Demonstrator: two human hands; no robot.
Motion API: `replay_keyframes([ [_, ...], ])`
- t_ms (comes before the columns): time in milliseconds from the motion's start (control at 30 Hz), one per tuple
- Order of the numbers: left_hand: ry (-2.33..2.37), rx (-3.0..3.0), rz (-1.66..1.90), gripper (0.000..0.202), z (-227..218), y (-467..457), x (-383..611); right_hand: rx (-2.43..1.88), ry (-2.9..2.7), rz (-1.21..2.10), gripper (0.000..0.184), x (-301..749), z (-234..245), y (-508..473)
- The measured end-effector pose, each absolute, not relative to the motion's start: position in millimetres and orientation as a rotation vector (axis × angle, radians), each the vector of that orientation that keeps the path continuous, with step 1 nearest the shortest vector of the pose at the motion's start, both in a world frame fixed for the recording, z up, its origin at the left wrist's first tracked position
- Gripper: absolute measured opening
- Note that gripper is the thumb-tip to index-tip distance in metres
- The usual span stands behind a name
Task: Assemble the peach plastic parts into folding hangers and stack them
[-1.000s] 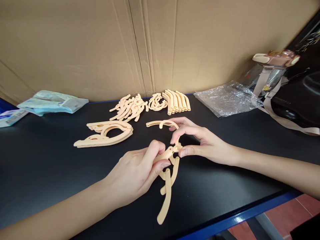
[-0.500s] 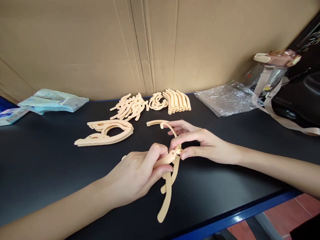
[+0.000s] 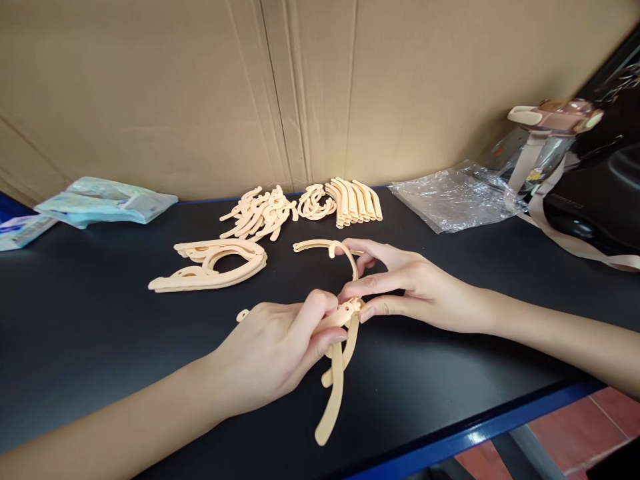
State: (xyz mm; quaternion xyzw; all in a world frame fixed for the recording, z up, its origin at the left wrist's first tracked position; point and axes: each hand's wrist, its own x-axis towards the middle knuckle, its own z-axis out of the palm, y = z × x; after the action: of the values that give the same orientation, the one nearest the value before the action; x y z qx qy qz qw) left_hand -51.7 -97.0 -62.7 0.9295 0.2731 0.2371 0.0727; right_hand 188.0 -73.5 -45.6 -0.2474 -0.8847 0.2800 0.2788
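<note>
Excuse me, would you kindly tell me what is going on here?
A person's left hand holds a cream strip, and the right hand pinches a hook at the strip's end; whether the two are joined is unclear. On the black table, V-shaped pieces lie stacked to the left, with loose cream parts grouped farther back.

cream hanger parts (image 3: 335, 397), black tabletop (image 3: 425, 380), brown cardboard (image 3: 165, 93).

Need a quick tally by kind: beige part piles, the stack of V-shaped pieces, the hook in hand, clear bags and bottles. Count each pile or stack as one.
Piles of beige parts: 3 (jumbled pile, hook pile, curved-arm pile)
Stack of V-shaped pieces: 1
Hook in right hand: 1
Clear bag: 1
Bottle: 1
Total: 7
</note>
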Motion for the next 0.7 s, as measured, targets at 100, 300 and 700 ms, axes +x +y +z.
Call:
replay_keyframes([
  [100,0.831,2.898,0.715,0.013,-62.0,-96.9,-50.4,-0.655,-2.483,0.440,0.026,189.5,-44.3,-74.4],
  [300,0.823,3.069,0.718,0.022,-60.1,-97.7,-48.3,-0.642,-2.610,0.123,0.031,189.7,-42.4,-75.8],
  [700,0.835,2.870,0.721,0.013,-64.3,-94.3,-51.5,-0.743,-2.124,1.085,0.020,182.9,-49.7,-70.7],
])
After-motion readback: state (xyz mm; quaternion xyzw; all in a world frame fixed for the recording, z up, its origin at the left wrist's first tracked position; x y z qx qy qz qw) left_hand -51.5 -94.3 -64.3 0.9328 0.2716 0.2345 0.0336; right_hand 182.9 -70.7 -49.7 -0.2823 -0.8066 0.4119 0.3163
